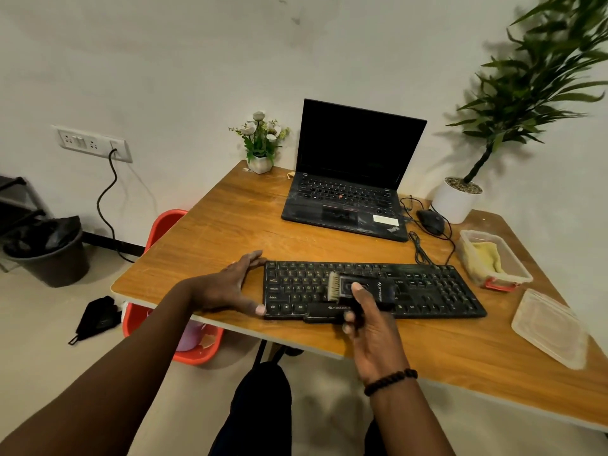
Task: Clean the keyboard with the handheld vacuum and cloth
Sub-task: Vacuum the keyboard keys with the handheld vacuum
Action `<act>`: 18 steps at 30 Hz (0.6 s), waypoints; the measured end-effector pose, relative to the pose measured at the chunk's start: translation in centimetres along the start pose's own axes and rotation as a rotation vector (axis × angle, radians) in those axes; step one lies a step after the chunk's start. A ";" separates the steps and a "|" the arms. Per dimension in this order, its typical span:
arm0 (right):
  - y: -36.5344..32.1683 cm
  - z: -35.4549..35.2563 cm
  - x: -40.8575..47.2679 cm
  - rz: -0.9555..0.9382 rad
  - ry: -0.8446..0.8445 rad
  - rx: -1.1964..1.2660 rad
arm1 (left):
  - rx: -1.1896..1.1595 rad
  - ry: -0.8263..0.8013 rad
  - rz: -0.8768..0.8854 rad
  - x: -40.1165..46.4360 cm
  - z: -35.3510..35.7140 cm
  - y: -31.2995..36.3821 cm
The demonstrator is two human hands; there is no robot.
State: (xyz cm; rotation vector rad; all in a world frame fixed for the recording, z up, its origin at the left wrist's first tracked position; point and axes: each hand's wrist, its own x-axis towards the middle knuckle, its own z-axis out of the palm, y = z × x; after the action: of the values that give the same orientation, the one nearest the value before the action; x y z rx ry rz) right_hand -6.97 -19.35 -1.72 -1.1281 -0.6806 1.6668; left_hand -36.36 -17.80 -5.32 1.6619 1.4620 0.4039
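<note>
The right hand (368,319) grasps a black handheld vacuum (365,289), fingers curled round its body and thumb on top. Its pale brush head (334,286) points toward nine o'clock and sits over the letter keys of the black keyboard (437,291); whether the bristles touch the keys cannot be told. A dark bead bracelet (390,381) circles the right wrist.

The left hand (235,284) is open, fingers straight, cupping the keyboard's nine o'clock end with the thumb at its near corner and the fingertips at its far corner.

The keyboard lies across the wooden table (230,225), its long near edge close to the table's six o'clock edge and roughly parallel with it. Bare wood runs from the keyboard's far edge up toward twelve o'clock to an open black laptop (352,179), and more lies at the nine o'clock corner of the table.

At three o'clock, near the keyboard's end, stands a clear plastic box (513,274) holding a yellow cloth (488,256); its loose lid (552,327) lies at four o'clock. A black wired mouse (431,221) rests at one o'clock, its cable looping toward the keyboard, beside a white potted plant (455,200). A small flower pot (261,144) stands at eleven o'clock by the wall. A red tub (164,225) sits under the table's nine o'clock edge, a dark bin (49,255) farther out.
</note>
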 end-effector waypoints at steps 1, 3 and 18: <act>0.0 -0.9 0.1 -0.020 0.024 -0.026 | 0.045 0.025 -0.006 0.0 0.3 0.1; 0.4 -2.1 0.1 -0.040 0.060 -0.084 | 0.172 0.098 -0.010 0.2 1.0 0.0; 0.5 -6.7 1.9 -0.183 0.335 -0.318 | -0.119 0.615 0.046 1.2 1.5 1.6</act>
State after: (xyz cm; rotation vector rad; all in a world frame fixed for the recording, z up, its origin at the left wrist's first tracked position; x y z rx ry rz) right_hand -1.22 -18.21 -5.60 -1.4814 -0.8209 1.2040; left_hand -33.98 -17.14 -5.34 1.5456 1.7903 1.0783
